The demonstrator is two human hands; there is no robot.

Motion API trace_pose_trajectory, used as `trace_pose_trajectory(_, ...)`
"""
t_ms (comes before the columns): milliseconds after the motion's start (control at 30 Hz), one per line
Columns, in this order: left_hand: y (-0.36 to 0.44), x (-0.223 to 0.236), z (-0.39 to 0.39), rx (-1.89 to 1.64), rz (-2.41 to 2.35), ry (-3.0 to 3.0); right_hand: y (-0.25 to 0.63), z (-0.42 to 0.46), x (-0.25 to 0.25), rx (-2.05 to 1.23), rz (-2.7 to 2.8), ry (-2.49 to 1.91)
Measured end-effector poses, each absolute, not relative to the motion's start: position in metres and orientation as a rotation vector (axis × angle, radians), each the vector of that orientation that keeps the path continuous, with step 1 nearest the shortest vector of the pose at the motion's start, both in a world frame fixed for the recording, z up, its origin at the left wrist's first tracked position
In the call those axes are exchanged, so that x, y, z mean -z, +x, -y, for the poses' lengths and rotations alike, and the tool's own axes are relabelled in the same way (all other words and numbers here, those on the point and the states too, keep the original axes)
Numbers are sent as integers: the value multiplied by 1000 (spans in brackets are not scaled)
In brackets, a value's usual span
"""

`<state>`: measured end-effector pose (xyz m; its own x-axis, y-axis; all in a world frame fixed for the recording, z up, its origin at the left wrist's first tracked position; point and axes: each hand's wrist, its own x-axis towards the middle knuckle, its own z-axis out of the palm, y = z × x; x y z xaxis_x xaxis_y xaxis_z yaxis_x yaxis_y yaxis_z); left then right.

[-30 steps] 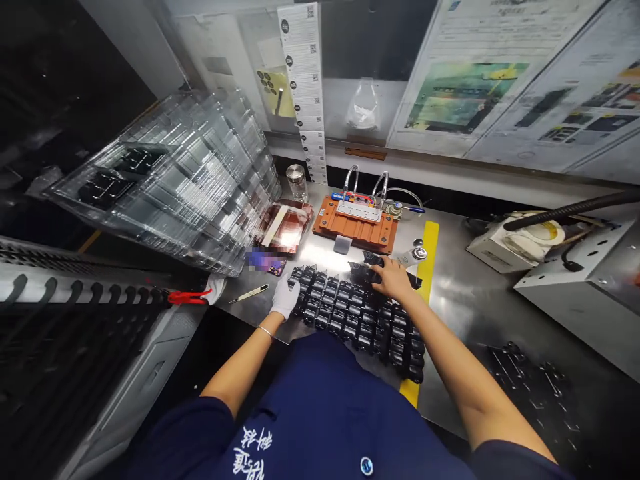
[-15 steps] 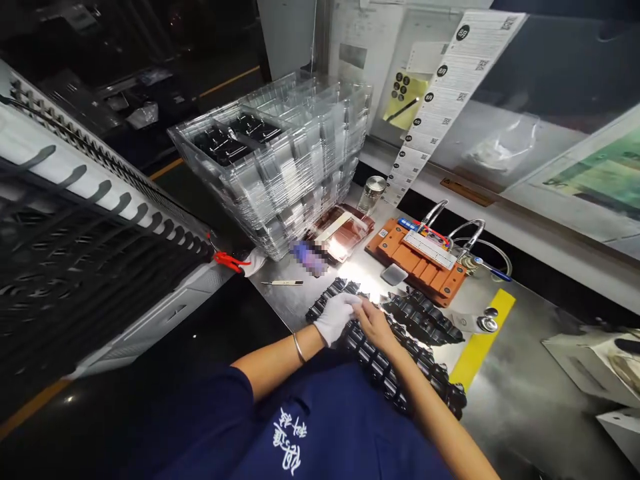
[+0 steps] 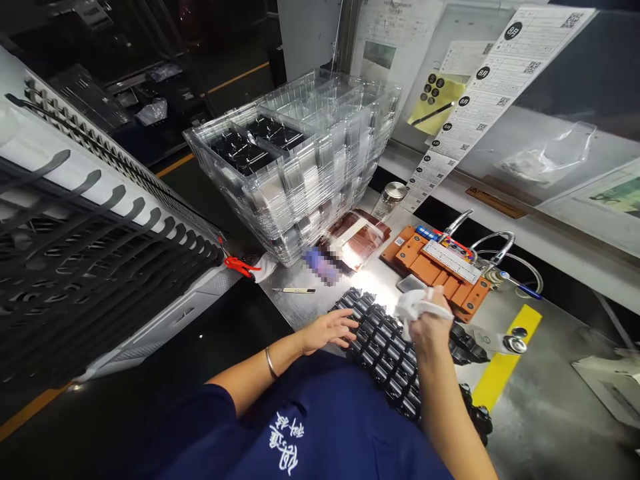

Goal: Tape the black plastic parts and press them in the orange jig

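My left hand [image 3: 327,329] is bare, fingers spread, with its fingertips resting at the near left edge of a black tray of small black parts [image 3: 385,347]. My right hand [image 3: 431,327] is raised over the tray and closed round a crumpled white glove [image 3: 413,305]. A bracelet sits on my left wrist. An orange fixture [image 3: 435,267] with a white strip and metal handles stands just behind the tray on the steel bench.
A tall stack of clear plastic trays [image 3: 300,160] stands at the back left, its top one holding black parts. Near it lie a brown plate [image 3: 357,233], a small jar [image 3: 390,198], a thin tool [image 3: 295,290] and red clips [image 3: 240,266]. A yellow stripe [image 3: 505,363] crosses the bench.
The white glove has come off my left hand and is now in my right hand, which has lifted above the tray. The view has swung left.
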<state>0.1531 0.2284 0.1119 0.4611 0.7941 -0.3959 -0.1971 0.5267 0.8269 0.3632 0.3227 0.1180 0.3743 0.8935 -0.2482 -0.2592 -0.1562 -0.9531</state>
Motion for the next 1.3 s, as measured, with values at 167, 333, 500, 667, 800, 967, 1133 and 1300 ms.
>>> trace_pose_trajectory(167,136,-71,-250,-744,-1097,653,268,-302,-96,-1335,1380,-1444)
trace_pose_trajectory(333,75,-42,-284,-459,-1889,777,240,-359,-68,-885,2061,-1569)
trace_pose_trajectory(500,59,-50,-319,-198,-2047,1584,256,-430,-45,-505,2396,-1891)
trace_pose_trajectory(667,119,-58,-400,-322,-1861,1832,264,-440,-25,-378,2525,-1891)
trace_pose_trajectory(800,149,-48,-460,-226,-1879,1867,274,-435,-15,-364,2525,-1854)
trace_pose_trajectory(967,150,-37,-486,-96,-1735,1987,282,-433,-16,-425,2469,-1878)
trace_pose_trajectory(1133,141,-38,-494,-96,-1516,2206,281,-430,-43,-526,2505,-1897)
trace_pose_trajectory(1300,137,-41,-492,-73,-1540,2158,281,-463,-83,-668,2439,-2025)
